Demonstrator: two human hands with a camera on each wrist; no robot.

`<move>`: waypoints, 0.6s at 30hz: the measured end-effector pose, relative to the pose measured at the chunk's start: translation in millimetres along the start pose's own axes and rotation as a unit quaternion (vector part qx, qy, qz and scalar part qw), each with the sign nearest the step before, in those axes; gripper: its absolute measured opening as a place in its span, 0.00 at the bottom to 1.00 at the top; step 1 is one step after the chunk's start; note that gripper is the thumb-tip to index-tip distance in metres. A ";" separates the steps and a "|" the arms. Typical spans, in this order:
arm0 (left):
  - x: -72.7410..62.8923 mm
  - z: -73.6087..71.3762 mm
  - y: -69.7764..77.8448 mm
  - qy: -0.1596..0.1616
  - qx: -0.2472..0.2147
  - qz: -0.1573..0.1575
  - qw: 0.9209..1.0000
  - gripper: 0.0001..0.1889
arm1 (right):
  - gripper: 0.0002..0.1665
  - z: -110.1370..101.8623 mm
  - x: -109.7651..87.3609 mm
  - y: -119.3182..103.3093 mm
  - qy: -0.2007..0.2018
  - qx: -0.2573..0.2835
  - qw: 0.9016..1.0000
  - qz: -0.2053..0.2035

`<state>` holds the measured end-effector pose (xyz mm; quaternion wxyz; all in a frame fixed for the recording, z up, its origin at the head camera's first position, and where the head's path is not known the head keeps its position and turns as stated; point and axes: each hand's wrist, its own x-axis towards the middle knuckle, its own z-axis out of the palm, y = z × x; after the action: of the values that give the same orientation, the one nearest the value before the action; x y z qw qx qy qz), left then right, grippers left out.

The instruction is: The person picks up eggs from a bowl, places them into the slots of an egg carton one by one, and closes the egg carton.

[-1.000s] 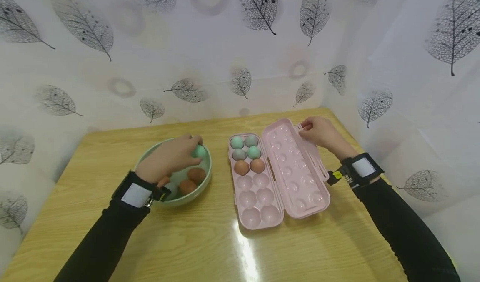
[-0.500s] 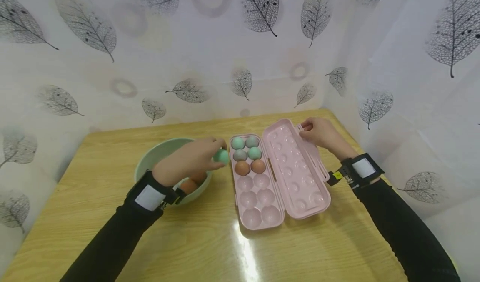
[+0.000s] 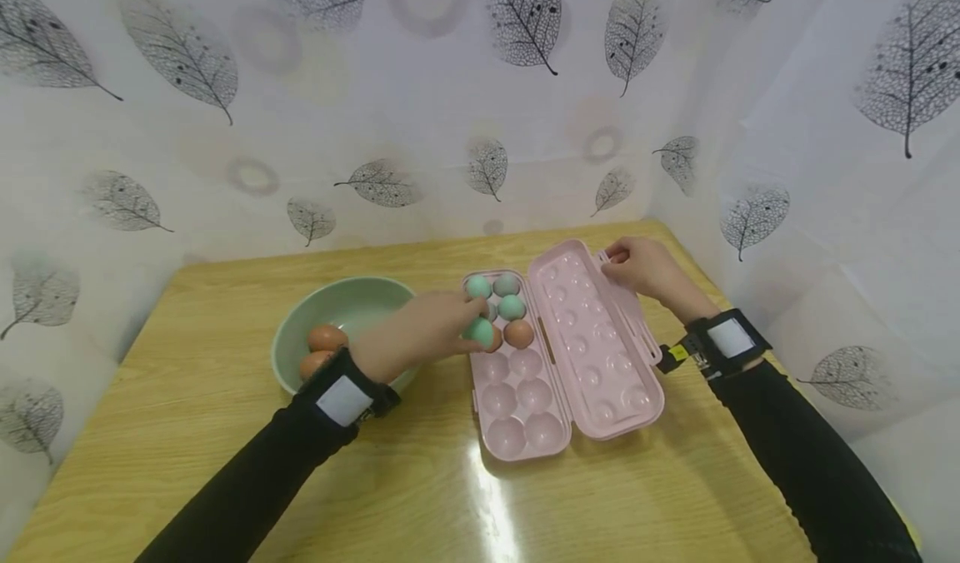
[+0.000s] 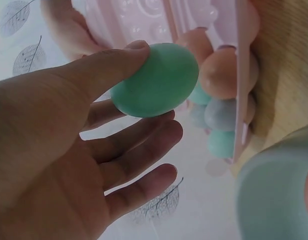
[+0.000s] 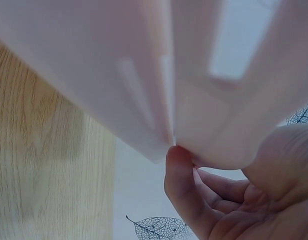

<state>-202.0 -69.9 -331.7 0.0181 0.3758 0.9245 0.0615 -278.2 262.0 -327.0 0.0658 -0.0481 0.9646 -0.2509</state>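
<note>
White cloth with printed leaves point(image 3: 420, 105) fills the upper part of the frame, behind a wooden counter point(image 3: 405, 496) with a bright reflection at the lower centre. Near the centre, the left hand point(image 3: 423, 330) pinches one green egg point(image 3: 478, 331) between thumb and fingers, above the left side of a pink egg box point(image 3: 498, 401). Other eggs point(image 3: 512, 307), green, grey and brown, sit in its upper rows; the held egg and the fingers partly hide the left ones. At the centre right, the lid point(image 3: 596, 342) is folded back, and the right hand point(image 3: 645, 265) grips its edge near the upper corner. Left of centre stands a light green bowl point(image 3: 367, 301) with brown eggs point(image 3: 327, 338) inside (what lies behind the forearm I cannot tell). A black wrist strap point(image 3: 343, 401) crosses before its lower right rim.
</note>
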 end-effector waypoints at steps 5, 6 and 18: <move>5.4 9.9 5.5 -0.013 0.009 0.012 1.000 0.17 | 0.27 -0.1 1.0 1.3 -0.001 -0.002 1.000 0.003; 6.1 11.8 6.5 -0.017 0.008 0.015 1.000 0.17 | 0.27 0.1 1.4 1.7 -0.001 -0.001 1.000 0.003; 17.6 34.8 15.6 -0.087 -0.013 -0.031 0.996 0.20 | 0.27 1.2 2.5 1.6 -0.006 0.006 1.000 0.002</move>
<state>-201.0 -43.1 -364.1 0.1054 0.3504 0.9298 0.0398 -280.6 262.5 -329.1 0.0719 -0.0472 0.9626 -0.2568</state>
